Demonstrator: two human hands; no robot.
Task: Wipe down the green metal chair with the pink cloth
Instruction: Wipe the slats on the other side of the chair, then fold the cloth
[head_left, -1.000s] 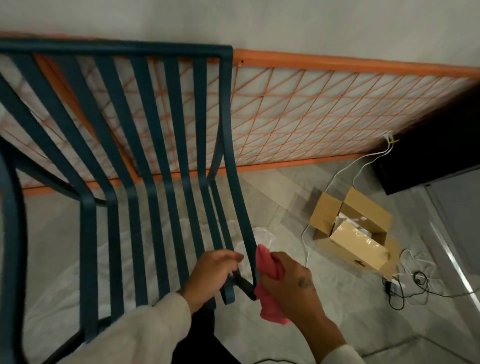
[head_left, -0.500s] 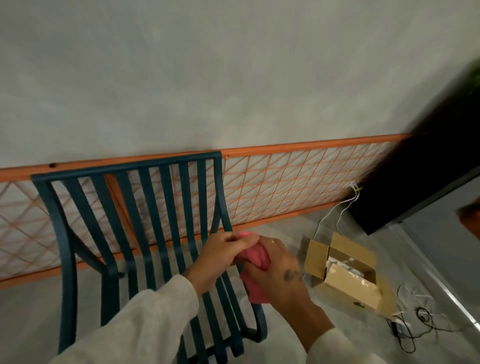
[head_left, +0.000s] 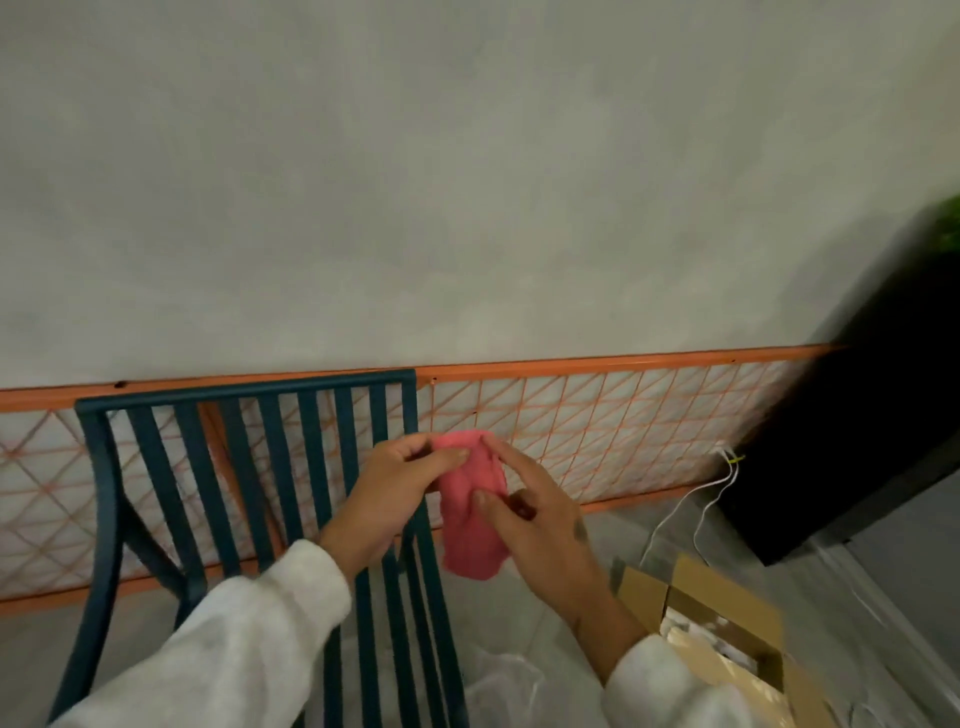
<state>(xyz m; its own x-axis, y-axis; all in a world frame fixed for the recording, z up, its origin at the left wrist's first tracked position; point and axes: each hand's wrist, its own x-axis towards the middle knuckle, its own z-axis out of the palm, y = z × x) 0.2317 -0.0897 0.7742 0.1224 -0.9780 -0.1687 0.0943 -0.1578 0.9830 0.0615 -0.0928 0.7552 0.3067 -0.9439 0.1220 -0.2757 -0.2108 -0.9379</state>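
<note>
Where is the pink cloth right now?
In the head view the pink cloth hangs near the middle, held between the left hand and right hand, just off the right edge of the green chair back.

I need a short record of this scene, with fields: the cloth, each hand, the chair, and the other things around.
cloth: pink cloth, held up between both hands, off the chair
left hand: left hand pinches the cloth's top edge
right hand: right hand grips its right side
chair: green metal chair, slatted back facing an orange mesh panel
floor: open cardboard box, white cables
</note>
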